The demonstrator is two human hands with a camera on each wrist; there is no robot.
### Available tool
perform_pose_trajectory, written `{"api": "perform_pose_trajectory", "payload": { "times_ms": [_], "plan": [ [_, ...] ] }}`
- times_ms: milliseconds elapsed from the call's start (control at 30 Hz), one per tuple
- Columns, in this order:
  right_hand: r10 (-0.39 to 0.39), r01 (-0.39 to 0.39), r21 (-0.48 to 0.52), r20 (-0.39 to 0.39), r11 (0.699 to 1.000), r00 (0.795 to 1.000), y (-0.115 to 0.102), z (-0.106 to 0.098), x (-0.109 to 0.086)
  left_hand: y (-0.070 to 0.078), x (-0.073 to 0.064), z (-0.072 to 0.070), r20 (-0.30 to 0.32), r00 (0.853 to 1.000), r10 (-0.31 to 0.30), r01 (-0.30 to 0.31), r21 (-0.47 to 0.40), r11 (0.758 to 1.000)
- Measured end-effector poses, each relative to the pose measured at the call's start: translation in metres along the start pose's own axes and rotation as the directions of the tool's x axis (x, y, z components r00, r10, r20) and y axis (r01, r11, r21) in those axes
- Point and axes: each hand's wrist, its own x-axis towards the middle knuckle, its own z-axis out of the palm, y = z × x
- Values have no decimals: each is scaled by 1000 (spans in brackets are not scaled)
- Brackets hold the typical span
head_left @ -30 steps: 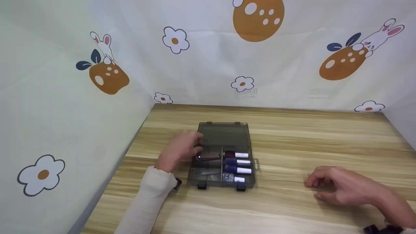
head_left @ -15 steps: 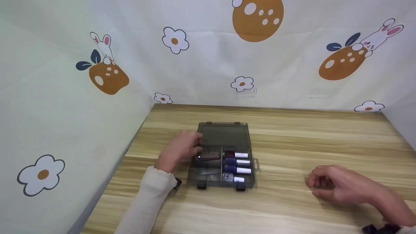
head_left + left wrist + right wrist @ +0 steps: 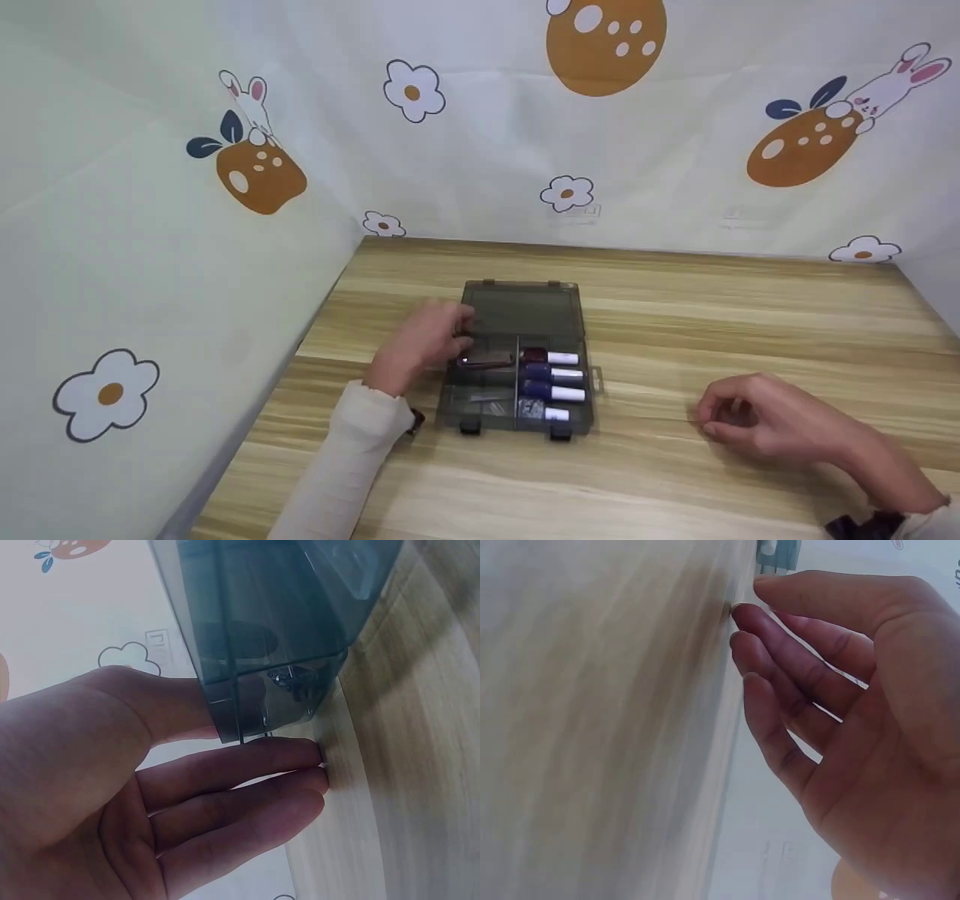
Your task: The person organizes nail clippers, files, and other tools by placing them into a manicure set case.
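An open, dark translucent storage box (image 3: 525, 307) lies on the table with its lid folded back. At its left side my left hand (image 3: 420, 341) holds the edge near the hinge. The left wrist view shows the box corner between thumb and fingers, the thumb partly behind the wall. Several nail polish bottles (image 3: 553, 394) with white caps fill the right part. A shiny dark object (image 3: 486, 361) lies in a left compartment. To the right, my right hand (image 3: 772, 416) has loosely bent fingers low at the tabletop. No held thing shows in the right wrist view.
The wood-grain table (image 3: 637, 480) reaches back to a pale cloth wall (image 3: 480, 142) printed with flowers and rabbits. Another cloth wall (image 3: 135, 255) borders the left edge. Thin pale strips (image 3: 495, 409) lie in the box's front left compartment.
My right hand shifts a little leftward, its thumb and fingers drawn closer together. My left hand keeps its place on the box. The head view has shifted slightly.
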Motion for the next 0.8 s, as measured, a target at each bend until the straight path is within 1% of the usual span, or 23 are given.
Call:
{"api": "perform_pose_trajectory", "payload": {
  "times_ms": [100,233,367,600,800],
  "plan": [
    [7,-7,-2,-1,1000,1000,-4,1,5,0,1,1,-7,1000,7,-7,-4,1000],
    [31,-31,8,15,999,999,-10,3,15,-1,1,1,-4,1000,0,0,2,1000],
    [33,-34,10,16,999,999,-17,7,28,-1,1,1,-1,1000,-10,10,-5,1000],
    [-2,2,6,-6,1000,1000,-31,11,46,2,-2,0,5,999,-32,32,-11,999],
    [-71,71,-12,-34,997,997,-39,18,60,2,-1,1,22,999,-47,47,-20,999]
  ]
}}
